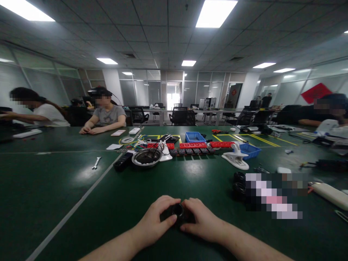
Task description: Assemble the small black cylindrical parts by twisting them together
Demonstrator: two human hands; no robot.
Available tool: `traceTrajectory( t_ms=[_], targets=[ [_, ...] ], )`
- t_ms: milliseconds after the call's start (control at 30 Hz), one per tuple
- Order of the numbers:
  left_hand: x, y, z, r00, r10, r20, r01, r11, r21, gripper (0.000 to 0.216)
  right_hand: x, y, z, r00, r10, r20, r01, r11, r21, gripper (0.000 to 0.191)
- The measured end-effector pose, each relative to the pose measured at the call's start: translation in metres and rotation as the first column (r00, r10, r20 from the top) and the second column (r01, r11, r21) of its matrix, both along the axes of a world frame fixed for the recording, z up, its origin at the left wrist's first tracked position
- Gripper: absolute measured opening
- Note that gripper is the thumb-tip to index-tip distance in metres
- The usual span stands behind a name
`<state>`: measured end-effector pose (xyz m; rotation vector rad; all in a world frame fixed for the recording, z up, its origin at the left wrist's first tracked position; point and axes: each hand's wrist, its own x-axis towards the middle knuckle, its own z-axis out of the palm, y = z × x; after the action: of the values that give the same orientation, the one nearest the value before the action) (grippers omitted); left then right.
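Both of my hands meet low in the middle of the green table [67,188]. Between them sits a small black round part [178,210] with a hole in its centre. My left hand [156,219] curls around its left side, fingers closed on it. My right hand [202,219] grips it from the right, thumb and fingers pressed against it. Part of the black piece is hidden under my fingers.
A metal bowl [146,157] stands ahead, with red and black strips [193,148], two blue trays [195,137], a white clamp [236,159] and a wrench [96,163]. Black rings [239,185] lie to the right. Other people sit at the far left and right.
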<state>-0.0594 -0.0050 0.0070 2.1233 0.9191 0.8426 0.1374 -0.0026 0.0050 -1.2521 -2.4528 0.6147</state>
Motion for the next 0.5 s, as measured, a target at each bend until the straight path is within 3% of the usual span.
traceTrajectory(
  t_ms=[133, 233, 400, 500],
  targets=[
    [0.007, 0.0, -0.003, 0.982, 0.171, -0.08, -0.176, 0.982, -0.067, 0.031, -0.007, -0.003, -0.004, 0.992, -0.107, 0.066, 0.105, 0.994, 0.023, 0.035],
    [0.011, -0.002, -0.007, 0.96, 0.265, -0.092, -0.269, 0.962, -0.039, 0.036, -0.012, -0.007, -0.005, 0.979, -0.165, 0.117, 0.152, 0.982, 0.111, 0.036],
    [0.007, -0.006, -0.01, 0.978, 0.208, -0.008, -0.208, 0.978, 0.016, 0.048, -0.008, -0.006, -0.005, 0.993, -0.116, 0.022, 0.113, 0.988, 0.109, 0.049],
    [0.003, -0.005, -0.009, 0.989, 0.147, -0.012, -0.147, 0.989, 0.014, 0.044, -0.002, -0.003, -0.006, 0.998, -0.01, -0.054, 0.014, 0.997, 0.081, 0.042]
  ],
)
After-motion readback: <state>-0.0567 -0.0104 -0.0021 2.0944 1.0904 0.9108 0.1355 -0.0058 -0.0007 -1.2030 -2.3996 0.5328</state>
